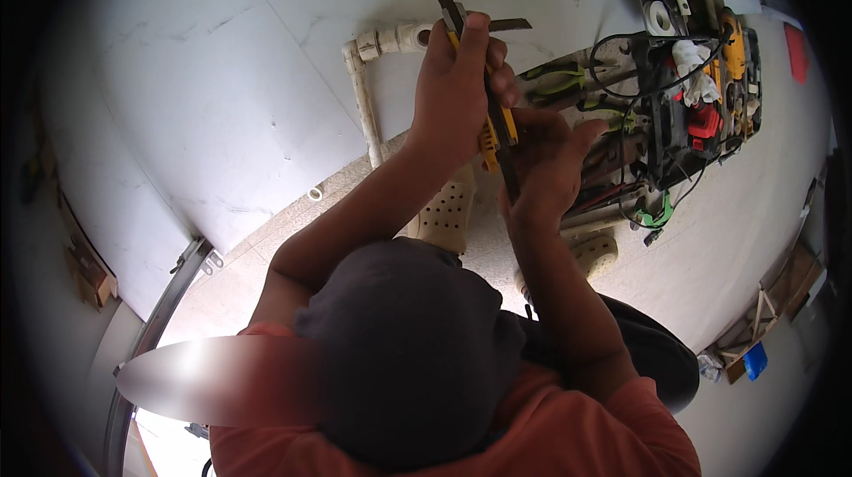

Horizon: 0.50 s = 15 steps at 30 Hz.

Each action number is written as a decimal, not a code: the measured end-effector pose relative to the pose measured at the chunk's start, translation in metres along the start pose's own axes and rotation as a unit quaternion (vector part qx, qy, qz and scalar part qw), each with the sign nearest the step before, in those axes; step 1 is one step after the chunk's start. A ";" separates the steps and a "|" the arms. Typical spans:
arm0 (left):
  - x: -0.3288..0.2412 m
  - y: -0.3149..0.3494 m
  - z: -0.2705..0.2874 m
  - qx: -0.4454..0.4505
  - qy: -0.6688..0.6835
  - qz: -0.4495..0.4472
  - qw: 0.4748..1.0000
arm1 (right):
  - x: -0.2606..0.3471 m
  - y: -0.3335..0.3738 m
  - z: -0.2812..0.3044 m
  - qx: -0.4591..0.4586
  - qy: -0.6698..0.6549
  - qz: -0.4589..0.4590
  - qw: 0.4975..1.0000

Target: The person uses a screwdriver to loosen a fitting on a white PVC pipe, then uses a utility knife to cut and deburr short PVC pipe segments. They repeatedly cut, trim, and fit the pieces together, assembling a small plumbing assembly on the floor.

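A long yellow-and-black tool (500, 126) with a dark flat bar slants across in front of me; I cannot make out its exact kind. Its bar runs past a small grey metal piece (453, 13) to the top edge. My left hand (453, 91) is wrapped round its upper part, thumb pressed on top. A dark flat strip (510, 24) juts out to the right beyond that hand; whether it belongs to the tool cannot be told. Lower down, my right hand (543, 166) curls at the tool's lower end with its thumb apart, and its fingers are partly hidden.
An off-white pipe with elbows (362, 100) leans by a large white panel (195, 78). Right of my hands, green-handled pliers (555, 82) and other tools lie beside a full black tool bag (661, 135). A white ring (316, 194) rests on the floor near beige clogs (441, 220).
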<state>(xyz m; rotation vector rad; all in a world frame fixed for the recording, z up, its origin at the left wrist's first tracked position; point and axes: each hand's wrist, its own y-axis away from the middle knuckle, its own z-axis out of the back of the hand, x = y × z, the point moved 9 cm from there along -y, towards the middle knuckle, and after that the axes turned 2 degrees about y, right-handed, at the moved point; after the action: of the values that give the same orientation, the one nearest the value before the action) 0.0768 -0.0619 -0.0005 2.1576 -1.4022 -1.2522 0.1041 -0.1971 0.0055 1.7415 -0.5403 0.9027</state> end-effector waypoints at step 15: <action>0.050 0.017 -0.010 0.193 -0.315 0.121 0.921 | 0.037 -0.072 -0.008 0.157 0.055 0.005 0.986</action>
<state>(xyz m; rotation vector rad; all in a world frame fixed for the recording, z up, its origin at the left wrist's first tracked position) 0.0821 -0.1147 -0.0089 1.7649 -2.2585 -1.7787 0.1769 -0.1620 -0.0071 1.9557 -0.3470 1.1314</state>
